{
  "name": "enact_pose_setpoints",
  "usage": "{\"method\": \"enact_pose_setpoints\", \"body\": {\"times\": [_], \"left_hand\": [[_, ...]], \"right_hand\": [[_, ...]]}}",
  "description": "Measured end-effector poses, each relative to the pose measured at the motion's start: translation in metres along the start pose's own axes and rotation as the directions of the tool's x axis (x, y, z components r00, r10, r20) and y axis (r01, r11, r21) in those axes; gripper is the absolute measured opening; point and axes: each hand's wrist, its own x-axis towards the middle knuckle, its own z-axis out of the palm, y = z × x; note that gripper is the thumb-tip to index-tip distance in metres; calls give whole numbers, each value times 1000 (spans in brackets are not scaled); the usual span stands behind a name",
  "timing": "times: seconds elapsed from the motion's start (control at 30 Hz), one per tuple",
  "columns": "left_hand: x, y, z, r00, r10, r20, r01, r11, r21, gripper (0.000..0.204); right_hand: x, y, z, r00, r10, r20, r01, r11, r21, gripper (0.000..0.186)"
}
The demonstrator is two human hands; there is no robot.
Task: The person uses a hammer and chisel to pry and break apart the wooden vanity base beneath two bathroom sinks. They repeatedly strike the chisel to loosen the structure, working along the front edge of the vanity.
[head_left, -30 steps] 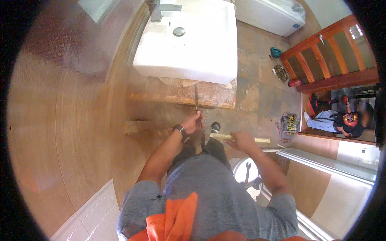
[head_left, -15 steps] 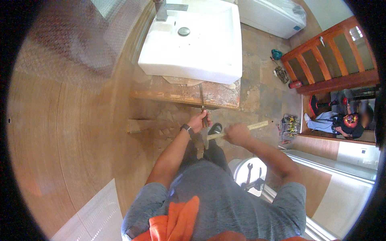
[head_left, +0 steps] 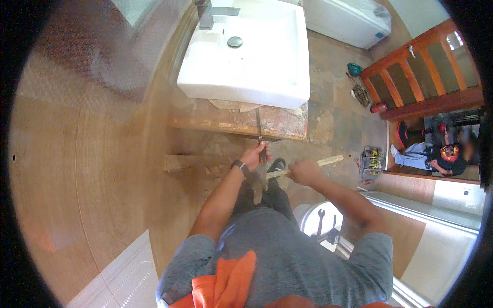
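My left hand point(head_left: 252, 156) wraps round the dark handle of a chisel point(head_left: 260, 128). Its long thin blade points away from me over the rough, mortar-stained counter point(head_left: 226, 119), the tip at the lower front edge of the white washbasin point(head_left: 246, 93). In my closed right hand point(head_left: 305, 172) is a hammer point(head_left: 329, 160), gripped partway along its pale wooden handle. The handle's free end sticks out to the right. The hammer's head, somewhat blurred, is close to the butt of the chisel; whether they touch I cannot tell.
Right of me, a white round lid point(head_left: 309, 222) bears a wrench point(head_left: 320, 220) and other tools. A tool bag point(head_left: 372, 160) stands on the floor by the doorway, where another person point(head_left: 418, 156) is. A slatted wooden door point(head_left: 418, 74) and a bathtub point(head_left: 344, 20) are farther off.
The hammer and my right hand have shifted slightly, a little to the right. My left hand still holds the chisel at the basin's edge.
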Motion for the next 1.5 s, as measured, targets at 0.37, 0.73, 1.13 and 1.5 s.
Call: {"method": "enact_pose_setpoints", "body": {"times": [0.37,0.73,1.13,1.5], "left_hand": [[0,0,2,997,17,-71,-14,999,42,34],[3,3,1,1000,9,-4,-9,999,42,32],[5,3,0,996,28,-79,-19,993,118,35],[11,0,-6,998,58,-30,-56,997,53,33]], "right_hand": [[-7,-5,-11,997,22,75,-25,999,39,36],[-4,2,-25,991,-100,91,102,994,-24,32],[4,1,-6,997,52,55,-52,999,-2,33],[1,3,-5,993,9,114,-7,1000,-17,33]]}}
